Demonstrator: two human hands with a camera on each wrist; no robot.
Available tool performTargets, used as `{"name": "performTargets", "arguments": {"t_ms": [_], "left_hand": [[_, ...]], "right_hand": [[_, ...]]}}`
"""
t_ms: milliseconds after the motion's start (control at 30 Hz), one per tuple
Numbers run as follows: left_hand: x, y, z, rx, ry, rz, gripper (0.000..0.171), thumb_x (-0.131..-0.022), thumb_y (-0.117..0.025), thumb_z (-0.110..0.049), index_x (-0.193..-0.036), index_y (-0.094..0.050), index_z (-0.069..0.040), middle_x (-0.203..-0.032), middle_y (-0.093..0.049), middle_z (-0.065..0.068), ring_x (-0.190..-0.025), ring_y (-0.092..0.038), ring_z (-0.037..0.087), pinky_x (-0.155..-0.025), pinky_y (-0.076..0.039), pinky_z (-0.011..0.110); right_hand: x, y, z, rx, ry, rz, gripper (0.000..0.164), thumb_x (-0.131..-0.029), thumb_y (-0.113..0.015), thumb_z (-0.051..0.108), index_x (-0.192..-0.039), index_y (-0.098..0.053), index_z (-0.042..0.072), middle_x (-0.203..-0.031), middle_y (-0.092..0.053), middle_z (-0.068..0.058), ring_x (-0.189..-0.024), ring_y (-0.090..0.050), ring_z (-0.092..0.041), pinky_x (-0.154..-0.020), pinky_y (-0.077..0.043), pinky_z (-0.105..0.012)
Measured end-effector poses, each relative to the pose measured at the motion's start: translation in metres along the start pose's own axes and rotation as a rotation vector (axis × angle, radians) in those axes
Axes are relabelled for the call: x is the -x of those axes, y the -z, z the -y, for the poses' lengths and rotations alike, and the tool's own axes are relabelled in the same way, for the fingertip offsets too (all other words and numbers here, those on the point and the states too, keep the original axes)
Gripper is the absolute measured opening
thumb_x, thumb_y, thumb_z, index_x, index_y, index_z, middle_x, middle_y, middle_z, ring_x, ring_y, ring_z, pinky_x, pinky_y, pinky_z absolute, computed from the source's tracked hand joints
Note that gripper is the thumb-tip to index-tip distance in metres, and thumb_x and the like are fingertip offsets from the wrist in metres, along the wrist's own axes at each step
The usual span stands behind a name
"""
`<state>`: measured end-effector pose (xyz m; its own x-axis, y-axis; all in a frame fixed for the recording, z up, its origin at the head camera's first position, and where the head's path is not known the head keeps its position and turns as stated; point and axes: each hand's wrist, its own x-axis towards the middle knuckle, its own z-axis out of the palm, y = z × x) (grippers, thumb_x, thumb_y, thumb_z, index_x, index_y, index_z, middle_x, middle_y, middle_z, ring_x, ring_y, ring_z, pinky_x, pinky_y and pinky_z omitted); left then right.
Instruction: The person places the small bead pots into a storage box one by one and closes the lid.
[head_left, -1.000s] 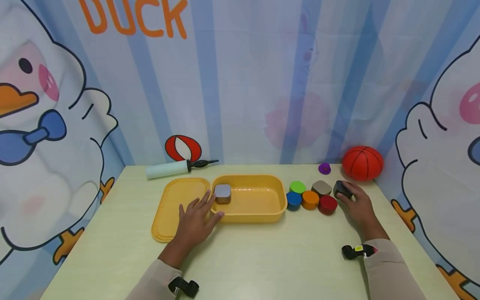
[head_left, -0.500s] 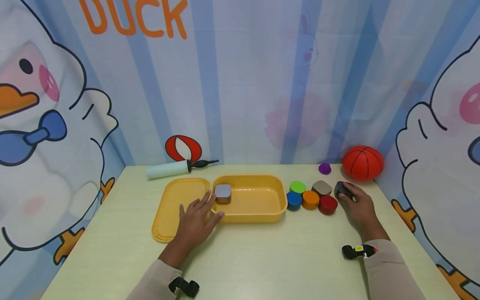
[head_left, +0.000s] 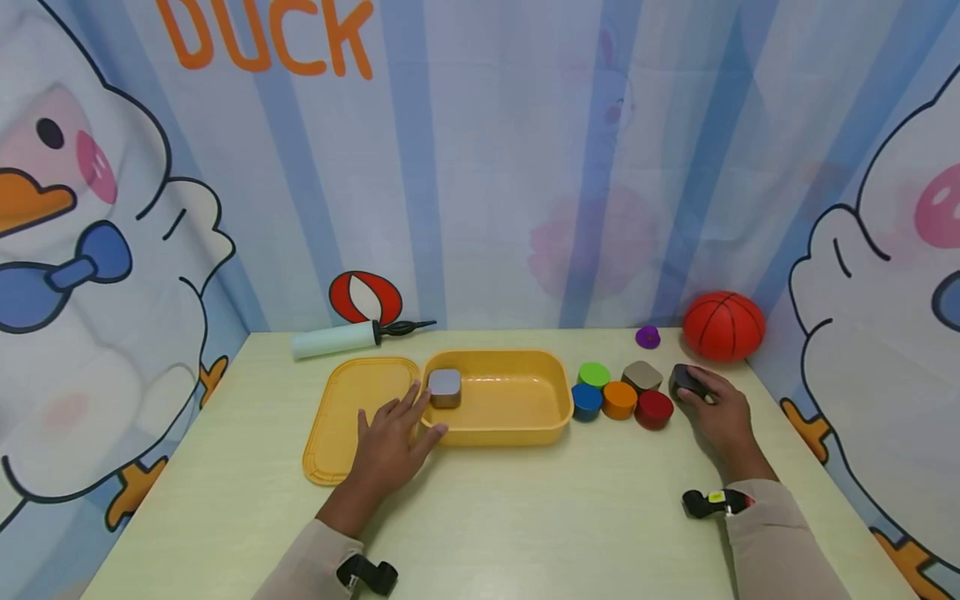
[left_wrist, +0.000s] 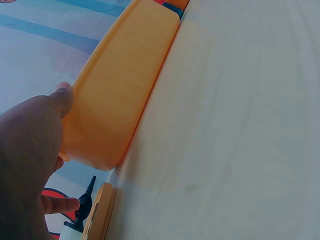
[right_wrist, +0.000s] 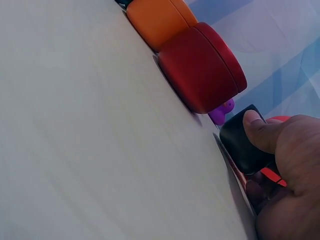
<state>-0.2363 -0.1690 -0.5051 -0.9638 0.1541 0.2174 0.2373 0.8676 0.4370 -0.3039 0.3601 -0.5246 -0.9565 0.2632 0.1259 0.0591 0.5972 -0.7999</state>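
Observation:
The left hand (head_left: 392, 437) lies with spread fingers at the left end of a yellow plastic box (head_left: 517, 435). Its thumb (left_wrist: 62, 95) touches the box's rim in the left wrist view. Inside the box, at its left end, sits a small grey rounded-square tin (head_left: 446, 388). At the far right, the right hand (head_left: 722, 413) grips a small black rounded-square tin (head_left: 684, 381) between thumb and fingers. The right wrist view has the thumb on the side of that black tin (right_wrist: 242, 142), which is tilted close over the table; the other fingers are partly hidden behind it.
Right of the box cluster green (head_left: 594, 374), blue (head_left: 587, 402), orange (head_left: 619, 401), red (head_left: 654, 410) and beige (head_left: 642, 377) tins. A yellow lid (head_left: 337, 425) lies left. Behind are a balloon pump (head_left: 337, 341), a purple toy (head_left: 648, 337) and a red ball (head_left: 723, 326).
The black tin has shifted very slightly right and toward the person in the right hand. The left hand and the box have stayed put.

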Motion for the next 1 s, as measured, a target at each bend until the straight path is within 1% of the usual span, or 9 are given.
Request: {"name": "performTargets", "arguments": {"t_ms": [200, 300, 367, 467, 533, 667, 833, 933, 1000], "left_hand": [[0.001, 0.001, 0.0, 0.008, -0.014, -0.008, 0.074, -0.107, -0.06, -0.061, -0.168, -0.046, -0.022, -0.179, -0.037, -0.001, -0.156, -0.049, 0.043, -0.124, -0.012, 0.089], [0.001, 0.0, -0.001, 0.016, -0.025, -0.012, 0.073, -0.107, -0.06, -0.061, -0.167, -0.047, -0.022, -0.178, -0.038, -0.001, -0.155, -0.05, 0.042, -0.124, -0.013, 0.089], [0.0, -0.001, -0.001, 0.015, -0.029, -0.014, 0.073, -0.107, -0.06, -0.061, -0.167, -0.047, -0.022, -0.178, -0.038, -0.001, -0.154, -0.051, 0.042, -0.124, -0.013, 0.089], [0.0, -0.001, -0.001, 0.007, -0.027, -0.018, 0.073, -0.107, -0.06, -0.062, -0.167, -0.047, -0.022, -0.178, -0.038, -0.001, -0.154, -0.051, 0.042, -0.123, -0.013, 0.09], [0.0, -0.001, -0.001, 0.004, -0.024, -0.017, 0.073, -0.107, -0.06, -0.062, -0.167, -0.047, -0.022, -0.178, -0.038, -0.001, -0.154, -0.051, 0.042, -0.123, -0.013, 0.09], [0.001, -0.001, 0.0, 0.009, -0.023, -0.015, 0.073, -0.107, -0.06, -0.061, -0.167, -0.048, -0.022, -0.178, -0.038, 0.0, -0.154, -0.051, 0.043, -0.123, -0.013, 0.09], [0.001, -0.002, 0.001, 0.003, -0.024, -0.016, 0.074, -0.107, -0.06, -0.061, -0.167, -0.047, -0.021, -0.179, -0.037, 0.0, -0.154, -0.05, 0.043, -0.123, -0.013, 0.09], [0.0, -0.001, 0.002, -0.003, -0.017, -0.012, 0.074, -0.107, -0.059, -0.062, -0.168, -0.046, -0.022, -0.179, -0.037, -0.001, -0.155, -0.05, 0.042, -0.124, -0.013, 0.089], [0.001, 0.0, 0.002, -0.002, -0.012, -0.006, 0.074, -0.107, -0.058, -0.063, -0.168, -0.046, -0.022, -0.179, -0.037, -0.001, -0.155, -0.049, 0.042, -0.124, -0.013, 0.089]], "right_hand": [[0.003, 0.004, 0.0, -0.091, -0.05, -0.021, 0.062, -0.108, -0.071, 0.021, -0.165, -0.049, 0.02, -0.178, -0.037, -0.018, -0.166, -0.03, -0.047, -0.13, -0.032, -0.069], [0.005, 0.008, -0.001, -0.103, -0.054, -0.024, 0.061, -0.108, -0.071, 0.025, -0.165, -0.049, 0.019, -0.177, -0.037, -0.018, -0.165, -0.032, -0.047, -0.129, -0.033, -0.07], [0.004, 0.011, -0.001, -0.09, -0.054, -0.027, 0.061, -0.109, -0.07, 0.029, -0.165, -0.049, 0.018, -0.176, -0.039, -0.02, -0.161, -0.036, -0.047, -0.128, -0.038, -0.067], [0.003, 0.012, 0.003, -0.073, -0.034, -0.05, 0.059, -0.107, -0.073, 0.027, -0.161, -0.054, 0.014, -0.171, -0.046, -0.023, -0.153, -0.045, -0.045, -0.12, -0.046, -0.057], [0.004, 0.013, 0.006, -0.06, -0.022, -0.066, 0.058, -0.106, -0.075, 0.028, -0.159, -0.057, 0.014, -0.169, -0.049, -0.023, -0.151, -0.048, -0.042, -0.116, -0.046, -0.051], [0.01, 0.015, 0.013, -0.062, -0.016, -0.105, 0.057, -0.104, -0.078, 0.028, -0.156, -0.061, 0.013, -0.164, -0.055, -0.021, -0.147, -0.051, -0.039, -0.113, -0.046, -0.047], [0.017, 0.016, 0.03, -0.097, 0.01, -0.155, 0.057, -0.102, -0.08, 0.031, -0.154, -0.064, 0.015, -0.157, -0.063, -0.018, -0.133, -0.055, -0.024, -0.109, -0.045, -0.04], [0.019, 0.014, 0.042, -0.119, 0.026, -0.151, 0.057, -0.101, -0.081, 0.033, -0.153, -0.065, 0.016, -0.157, -0.064, -0.017, -0.128, -0.055, -0.017, -0.112, -0.046, -0.041], [0.021, 0.012, 0.049, -0.133, 0.033, -0.133, 0.058, -0.1, -0.082, 0.036, -0.153, -0.065, 0.017, -0.159, -0.063, -0.016, -0.129, -0.055, -0.014, -0.112, -0.047, -0.038]]}}
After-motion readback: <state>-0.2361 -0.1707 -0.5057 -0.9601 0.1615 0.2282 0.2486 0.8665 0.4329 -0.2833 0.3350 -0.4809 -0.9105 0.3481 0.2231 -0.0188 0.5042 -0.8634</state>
